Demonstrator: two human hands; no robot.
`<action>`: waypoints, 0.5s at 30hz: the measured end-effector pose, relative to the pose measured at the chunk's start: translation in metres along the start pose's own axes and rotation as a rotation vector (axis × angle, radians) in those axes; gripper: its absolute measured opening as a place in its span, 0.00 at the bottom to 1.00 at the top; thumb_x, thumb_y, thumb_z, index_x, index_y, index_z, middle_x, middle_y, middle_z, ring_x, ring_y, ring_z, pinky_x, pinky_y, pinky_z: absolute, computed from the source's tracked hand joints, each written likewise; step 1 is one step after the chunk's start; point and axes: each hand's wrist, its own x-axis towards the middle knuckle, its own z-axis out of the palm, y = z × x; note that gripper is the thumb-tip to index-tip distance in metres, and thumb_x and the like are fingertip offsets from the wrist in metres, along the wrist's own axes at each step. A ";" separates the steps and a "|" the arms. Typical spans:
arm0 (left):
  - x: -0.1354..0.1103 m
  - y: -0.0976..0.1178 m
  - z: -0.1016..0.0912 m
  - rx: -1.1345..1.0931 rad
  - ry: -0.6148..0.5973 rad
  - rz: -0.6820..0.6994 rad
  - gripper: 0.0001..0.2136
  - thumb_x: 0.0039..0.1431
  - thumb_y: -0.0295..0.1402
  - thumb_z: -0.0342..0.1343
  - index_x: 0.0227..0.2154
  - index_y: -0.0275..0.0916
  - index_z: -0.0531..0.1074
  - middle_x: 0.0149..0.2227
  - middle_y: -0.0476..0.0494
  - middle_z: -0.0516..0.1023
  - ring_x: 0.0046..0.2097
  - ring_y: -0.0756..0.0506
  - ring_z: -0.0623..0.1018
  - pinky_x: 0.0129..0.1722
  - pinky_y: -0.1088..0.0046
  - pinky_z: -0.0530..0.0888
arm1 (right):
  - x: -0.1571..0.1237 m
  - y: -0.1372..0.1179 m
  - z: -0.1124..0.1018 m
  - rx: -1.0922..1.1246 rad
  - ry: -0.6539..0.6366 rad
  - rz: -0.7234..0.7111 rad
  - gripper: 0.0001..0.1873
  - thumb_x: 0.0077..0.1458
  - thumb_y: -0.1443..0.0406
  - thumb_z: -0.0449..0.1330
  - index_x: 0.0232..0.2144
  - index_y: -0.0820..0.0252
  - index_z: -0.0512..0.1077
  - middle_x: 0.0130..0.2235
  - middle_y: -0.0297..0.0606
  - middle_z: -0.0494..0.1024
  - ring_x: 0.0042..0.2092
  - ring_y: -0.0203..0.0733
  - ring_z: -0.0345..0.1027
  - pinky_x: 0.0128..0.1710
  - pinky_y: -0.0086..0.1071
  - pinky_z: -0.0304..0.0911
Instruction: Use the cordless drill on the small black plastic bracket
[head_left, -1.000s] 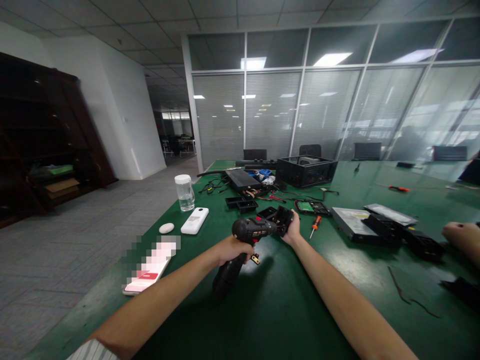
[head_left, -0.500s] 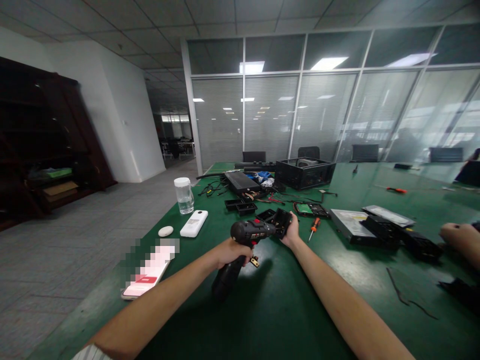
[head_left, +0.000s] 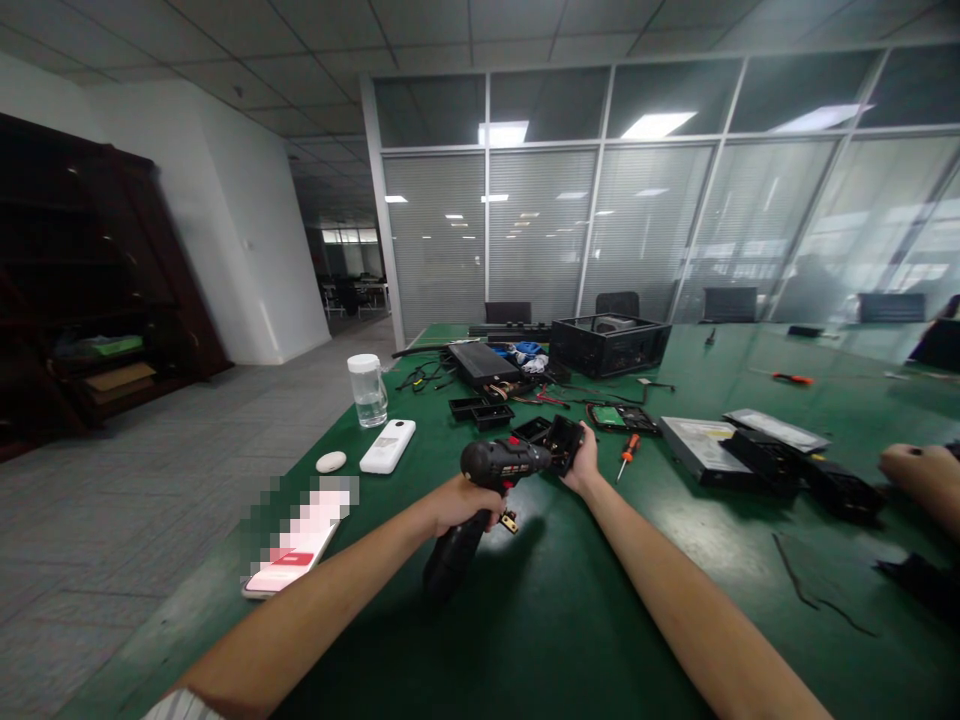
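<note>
The drill [head_left: 501, 463] is black with red marks on its body. It sits gripped in the left hand [head_left: 459, 502], handle slanting down-left and nose pointing right. The nose meets the bracket [head_left: 567, 442], a small black open-framed part that the right hand [head_left: 586, 468] holds tilted, raised off the table [head_left: 570, 610].

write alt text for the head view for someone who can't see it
The person's left hand grips a black cordless screwdriver, its tip pointed at a small black part held in the right hand, over a green table. An orange-handled screwdriver, a water jar, a phone and taken-apart electronics lie around; another person's hand rests at the right edge.
</note>
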 end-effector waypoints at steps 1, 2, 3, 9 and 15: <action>0.000 -0.001 0.000 0.000 0.003 -0.002 0.04 0.39 0.27 0.52 0.21 0.32 0.67 0.18 0.49 0.67 0.21 0.52 0.67 0.24 0.74 0.64 | 0.000 0.000 0.000 -0.001 -0.002 0.000 0.24 0.46 0.48 0.46 0.26 0.61 0.70 0.24 0.39 0.74 0.26 0.43 0.68 0.25 0.35 0.63; 0.000 -0.001 -0.001 0.001 0.006 -0.004 0.04 0.39 0.27 0.52 0.21 0.31 0.67 0.18 0.49 0.67 0.21 0.51 0.67 0.24 0.74 0.64 | 0.000 0.000 0.001 -0.003 -0.002 -0.001 0.24 0.46 0.48 0.46 0.26 0.61 0.70 0.24 0.40 0.74 0.26 0.43 0.67 0.25 0.35 0.63; 0.000 -0.002 -0.001 0.001 0.006 -0.005 0.04 0.39 0.27 0.52 0.21 0.31 0.67 0.18 0.48 0.67 0.21 0.51 0.67 0.24 0.74 0.64 | -0.001 0.000 0.001 -0.005 -0.001 -0.002 0.24 0.46 0.48 0.46 0.26 0.61 0.70 0.23 0.40 0.74 0.26 0.43 0.67 0.25 0.35 0.63; 0.000 -0.001 -0.001 0.009 -0.013 -0.005 0.03 0.39 0.26 0.52 0.21 0.32 0.67 0.18 0.49 0.66 0.21 0.52 0.66 0.23 0.75 0.63 | -0.002 0.000 0.001 -0.010 0.001 -0.008 0.23 0.46 0.48 0.46 0.26 0.60 0.70 0.24 0.39 0.74 0.26 0.43 0.68 0.25 0.35 0.63; 0.001 -0.001 0.000 0.010 -0.007 0.005 0.03 0.39 0.26 0.51 0.20 0.32 0.67 0.18 0.49 0.66 0.21 0.52 0.66 0.23 0.75 0.63 | -0.001 0.000 0.001 -0.002 0.000 -0.003 0.23 0.45 0.48 0.47 0.27 0.60 0.70 0.25 0.40 0.74 0.27 0.43 0.68 0.24 0.35 0.63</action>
